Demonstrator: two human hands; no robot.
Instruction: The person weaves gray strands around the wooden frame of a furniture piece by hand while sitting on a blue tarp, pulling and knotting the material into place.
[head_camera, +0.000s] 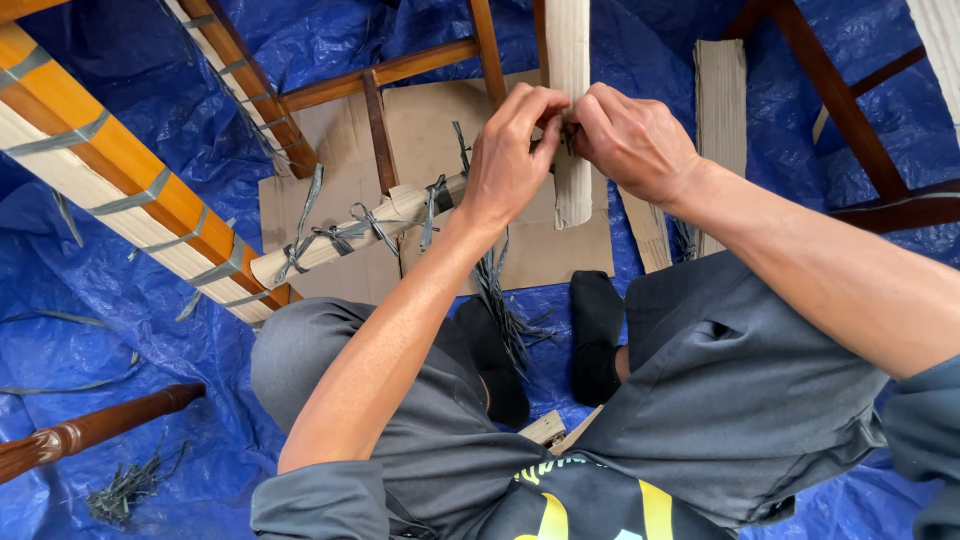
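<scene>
My left hand (512, 152) and my right hand (632, 140) meet at an upright wooden bar wrapped in a cardboard strip (570, 110). Fingers of both hands pinch a thin grey tie (567, 133) against that cardboard. Just left, a horizontal rail wrapped in cardboard (350, 235) carries several knotted grey ties. A loose bundle of grey ties (500, 300) lies on the flat cardboard sheet (420, 120) between my knees.
A blue tarpaulin (120, 330) covers the floor. A cardboard-wrapped wooden frame leg (110, 170) runs diagonally at left. A turned dark wooden leg (80, 432) lies at lower left beside scattered ties (125, 490). Brown frame bars (850, 120) stand at right.
</scene>
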